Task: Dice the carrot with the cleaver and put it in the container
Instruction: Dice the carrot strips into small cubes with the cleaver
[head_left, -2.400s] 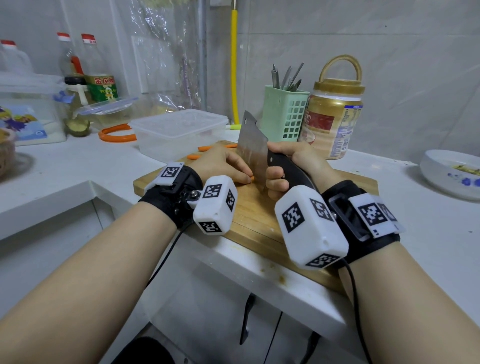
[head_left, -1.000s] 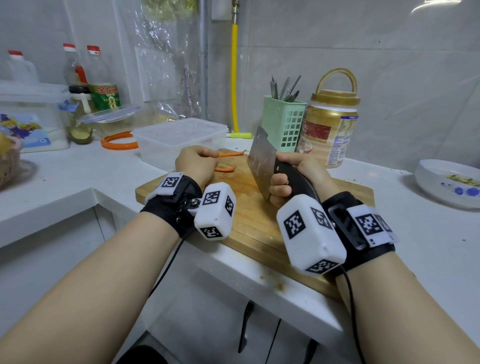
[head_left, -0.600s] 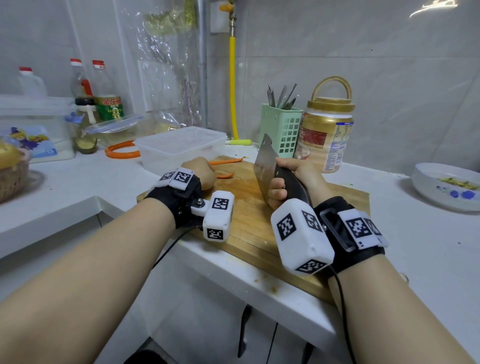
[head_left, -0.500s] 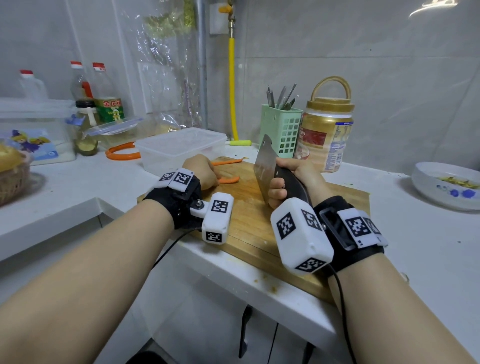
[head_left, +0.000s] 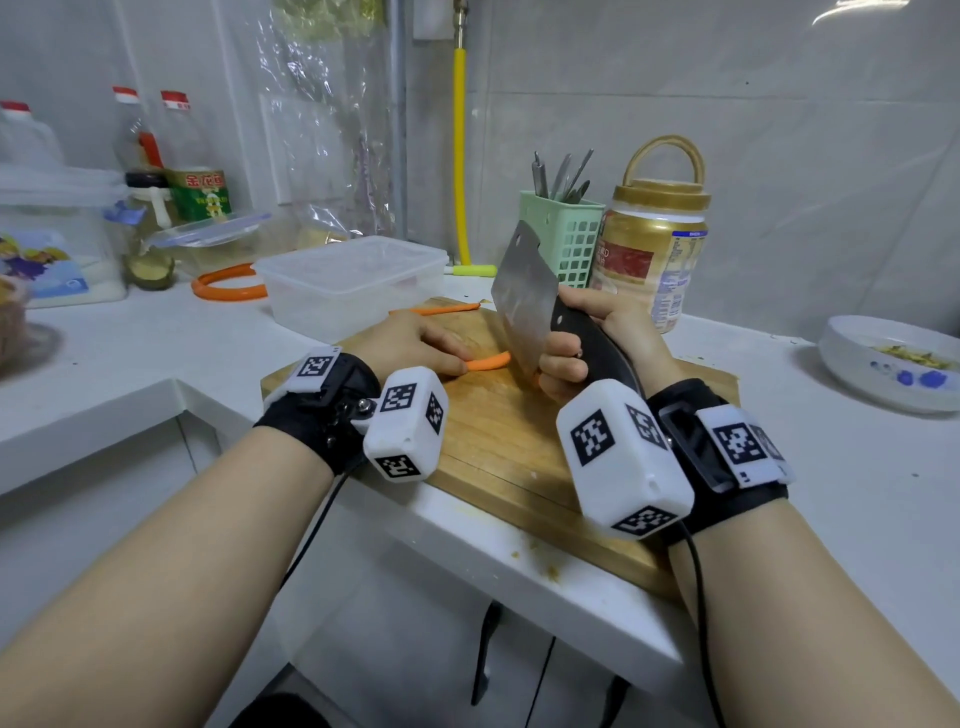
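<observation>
The right hand (head_left: 597, 338) is curled tight round the black, curved handle of the cleaver (head_left: 524, 301), thumb lying along the top. The broad rectangular steel blade stands nearly upright, dull and brushed, with a small hole near its upper corner; its lower edge is at the board, just beside the tip of a carrot strip (head_left: 488, 361).

The left hand (head_left: 410, 345) lies palm down on that thin orange strip, fingers stretched flat and pressed together, pinning it to the wood so that only its right end shows past the fingertips. A second long, slim carrot strip (head_left: 447, 309) lies at the far edge of the board, apart from both hands.

Both wrists wear black fabric bands carrying white plastic blocks printed with square black-and-white markers, thin black cables trailing below.

The wooden cutting board (head_left: 498, 452) is rectangular, warm brown and grained, set at the corner of the white tabletop (head_left: 857, 467). Just beyond its far left corner stands the container (head_left: 353, 280), a translucent, rounded-rectangular plastic box, open at the top.

Behind the board stand a pale green perforated plastic basket (head_left: 569, 236) holding metal utensils and a plastic jar (head_left: 652, 249) with a gold lid and looped handle. A shallow white bowl (head_left: 891, 361) with blue marks sits well to the right. An orange ring (head_left: 226, 283) lies left of the container.
</observation>
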